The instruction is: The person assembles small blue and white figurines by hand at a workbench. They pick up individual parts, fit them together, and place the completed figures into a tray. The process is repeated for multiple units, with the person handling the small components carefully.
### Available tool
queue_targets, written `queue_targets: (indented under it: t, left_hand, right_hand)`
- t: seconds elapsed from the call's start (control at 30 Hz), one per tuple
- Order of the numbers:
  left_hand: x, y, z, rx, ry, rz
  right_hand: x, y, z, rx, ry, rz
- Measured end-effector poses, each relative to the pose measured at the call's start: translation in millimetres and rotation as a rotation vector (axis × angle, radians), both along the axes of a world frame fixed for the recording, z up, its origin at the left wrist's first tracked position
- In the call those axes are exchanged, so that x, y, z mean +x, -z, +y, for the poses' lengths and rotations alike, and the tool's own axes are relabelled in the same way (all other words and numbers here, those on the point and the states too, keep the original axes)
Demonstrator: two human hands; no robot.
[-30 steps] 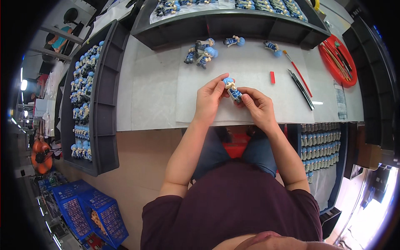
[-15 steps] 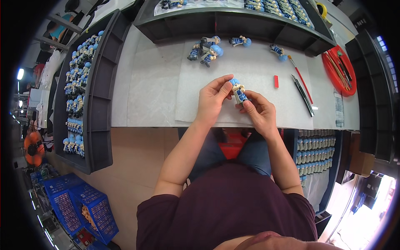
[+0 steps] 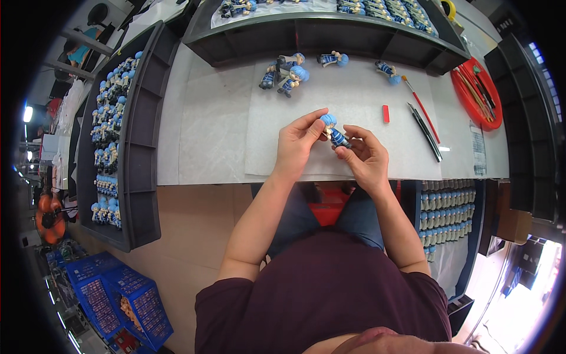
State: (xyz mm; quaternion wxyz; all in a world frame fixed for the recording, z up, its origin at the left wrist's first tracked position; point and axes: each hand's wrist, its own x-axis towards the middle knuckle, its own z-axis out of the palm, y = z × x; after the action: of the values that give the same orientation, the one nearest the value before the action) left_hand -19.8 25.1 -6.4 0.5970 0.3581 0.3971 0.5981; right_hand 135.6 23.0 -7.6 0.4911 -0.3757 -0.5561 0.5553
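Figurine [image 3: 338, 137] apparently in both hands [image 3: 295, 147], above open paper [image 3: 354, 97] near table edge [image 3: 206, 182].

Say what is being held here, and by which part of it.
A blue-haired figurine: the left hand holds it at the head, the right hand at the feet.

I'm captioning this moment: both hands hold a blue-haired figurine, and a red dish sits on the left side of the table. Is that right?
The side is wrong: the head view shows the red dish on the right side of the table. The left hand and right hand do hold a blue-haired figurine.
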Motion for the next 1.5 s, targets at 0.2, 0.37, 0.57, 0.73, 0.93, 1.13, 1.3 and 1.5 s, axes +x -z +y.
queue_targets:
  t: [0.2, 0.37, 0.57, 0.73, 0.93, 1.13, 1.3, 1.5]
  left_hand:
    - [1.9, -1.0, 0.7, -0.029, -0.042, 0.021]
    - [1.4, -1.5, 0.5, -0.034, -0.06, 0.029]
    - [2.2, -3.1, 0.0, -0.037, -0.068, 0.024]
    - [2.2, -3.5, 0.4, -0.045, -0.066, 0.012]
    - [0.5, -0.8, 0.3, -0.028, -0.065, -0.028]
    - [-0.4, 2.1, 0.1, 0.002, -0.059, -0.01]
    - [1.2, -0.1, -1.1, 0.002, -0.06, 0.003]
    - [0.8, -0.5, -0.4, -0.001, -0.021, 0.013]
  right_hand:
    - [3.1, 2.8, 0.4, -0.067, -0.04, 0.035]
    - [3.9, -0.9, 0.1, -0.103, -0.059, 0.026]
    - [4.6, -1.1, -0.2, -0.034, -0.075, -0.007]
    - [4.4, -1.0, 0.4, -0.075, -0.097, 0.013]
    - [3.5, -0.8, 0.8, -0.08, -0.108, 0.008]
    - [2.6, -0.9, 0.2, -0.061, -0.111, -0.029]
    - [1.0, -1.6, -0.7, -0.002, -0.114, -0.073]
    - [0.1, -1.8, -1.6, -0.042, -0.07, -0.113]
